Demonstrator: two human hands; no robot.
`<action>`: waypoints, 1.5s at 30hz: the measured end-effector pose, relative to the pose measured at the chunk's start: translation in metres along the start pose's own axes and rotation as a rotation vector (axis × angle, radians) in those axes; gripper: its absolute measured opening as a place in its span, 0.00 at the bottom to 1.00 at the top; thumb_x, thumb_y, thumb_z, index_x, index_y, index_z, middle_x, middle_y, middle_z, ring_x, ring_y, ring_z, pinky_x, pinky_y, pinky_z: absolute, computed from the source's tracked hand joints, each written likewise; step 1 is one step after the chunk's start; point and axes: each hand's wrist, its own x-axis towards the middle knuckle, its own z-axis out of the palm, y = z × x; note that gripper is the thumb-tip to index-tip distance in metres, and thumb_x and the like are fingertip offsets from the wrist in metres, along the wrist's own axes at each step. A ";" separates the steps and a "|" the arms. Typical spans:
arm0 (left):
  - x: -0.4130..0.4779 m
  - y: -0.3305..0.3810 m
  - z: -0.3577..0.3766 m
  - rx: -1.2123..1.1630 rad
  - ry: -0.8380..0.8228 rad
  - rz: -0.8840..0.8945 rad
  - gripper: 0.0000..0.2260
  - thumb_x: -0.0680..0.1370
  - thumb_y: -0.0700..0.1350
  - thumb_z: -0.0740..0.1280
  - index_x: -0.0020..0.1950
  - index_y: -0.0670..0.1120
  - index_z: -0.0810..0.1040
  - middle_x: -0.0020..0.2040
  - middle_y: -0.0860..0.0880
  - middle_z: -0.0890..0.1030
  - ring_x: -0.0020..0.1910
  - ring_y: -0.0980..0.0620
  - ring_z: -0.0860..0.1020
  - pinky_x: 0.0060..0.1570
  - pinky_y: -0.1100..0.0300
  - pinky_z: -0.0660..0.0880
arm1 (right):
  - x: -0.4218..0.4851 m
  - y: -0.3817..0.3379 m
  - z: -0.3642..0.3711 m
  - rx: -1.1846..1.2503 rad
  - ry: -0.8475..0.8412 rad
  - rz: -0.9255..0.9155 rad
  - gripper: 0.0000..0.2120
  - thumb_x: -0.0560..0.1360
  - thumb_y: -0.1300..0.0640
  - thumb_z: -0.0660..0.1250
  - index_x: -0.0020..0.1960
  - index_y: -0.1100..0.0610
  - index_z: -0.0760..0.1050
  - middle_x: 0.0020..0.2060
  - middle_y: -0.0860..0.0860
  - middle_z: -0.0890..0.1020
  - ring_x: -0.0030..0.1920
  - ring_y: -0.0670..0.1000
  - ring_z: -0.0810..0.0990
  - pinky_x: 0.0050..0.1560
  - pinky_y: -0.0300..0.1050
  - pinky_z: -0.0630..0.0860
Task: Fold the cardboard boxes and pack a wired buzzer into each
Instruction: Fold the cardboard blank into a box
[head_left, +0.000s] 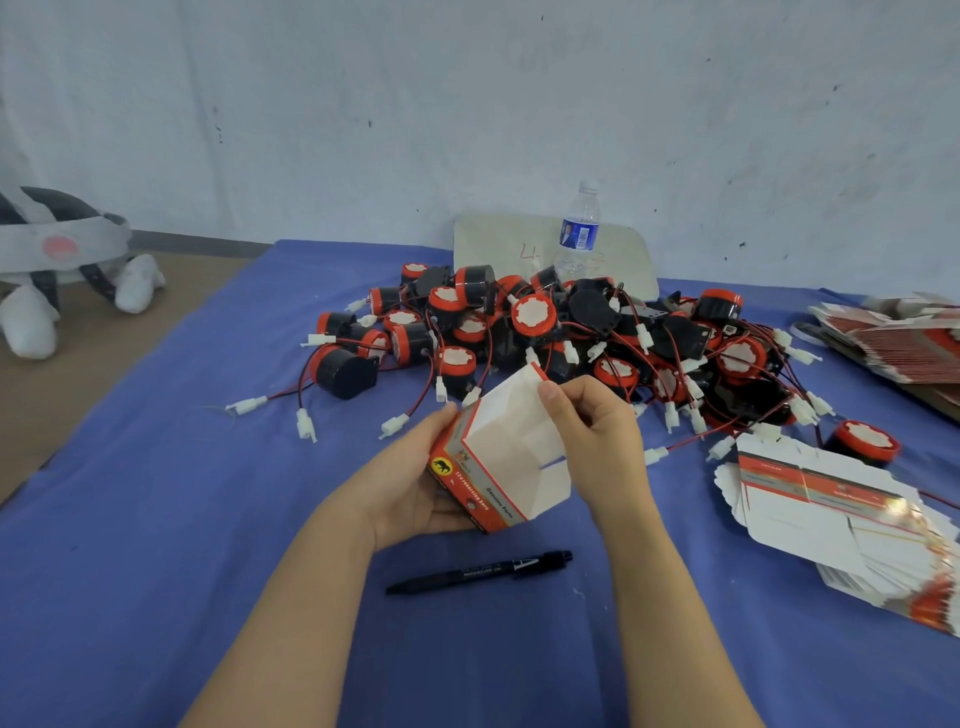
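The main risk here is a crooked fold: the red, grey and white printed cardboard box (498, 457) is only half formed, its white flaps standing open, and if the flap being worked gets pushed in off its crease it may buckle or tear at the slot, and the bottom would then probably not carry a buzzer. A second risk is the tangle behind it. The heap of black-and-red round wired buzzers (561, 338) has red and black leads with white plugs crossing one another, so pulling one out could drag several along.

The left hand (410, 493) cups the printed side of the box from below and the left, fingers closed around it, holding it above the blue-covered counter (156, 519). The right hand (592, 421) comes in from the right, thumb and forefinger pinching the upper edge of a white flap, the wrist bent inward.

The box sits between both hands, just in front of the buzzer heap. A stack of flat unfolded box blanks (841, 525) lies to the right, and a black marker pen (480, 571) lies on the counter nearer the person
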 end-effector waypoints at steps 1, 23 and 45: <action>0.000 0.000 0.000 0.002 -0.002 0.003 0.23 0.77 0.64 0.59 0.58 0.48 0.80 0.51 0.40 0.84 0.49 0.42 0.83 0.48 0.45 0.80 | 0.000 0.000 0.000 -0.001 -0.001 -0.002 0.14 0.78 0.55 0.65 0.35 0.58 0.72 0.25 0.43 0.69 0.28 0.42 0.65 0.29 0.31 0.63; 0.013 -0.010 0.023 0.231 0.424 0.478 0.09 0.79 0.43 0.58 0.54 0.49 0.78 0.45 0.52 0.79 0.43 0.56 0.76 0.37 0.62 0.70 | 0.003 0.007 0.002 0.104 0.052 0.337 0.09 0.81 0.56 0.60 0.44 0.52 0.76 0.43 0.51 0.80 0.44 0.52 0.78 0.47 0.55 0.80; 0.015 -0.017 0.026 0.486 0.637 0.668 0.11 0.81 0.52 0.58 0.47 0.50 0.76 0.41 0.56 0.77 0.41 0.58 0.75 0.31 0.72 0.67 | -0.006 0.015 0.027 -0.066 -0.094 0.220 0.08 0.80 0.56 0.58 0.46 0.48 0.74 0.35 0.37 0.79 0.38 0.41 0.75 0.35 0.28 0.70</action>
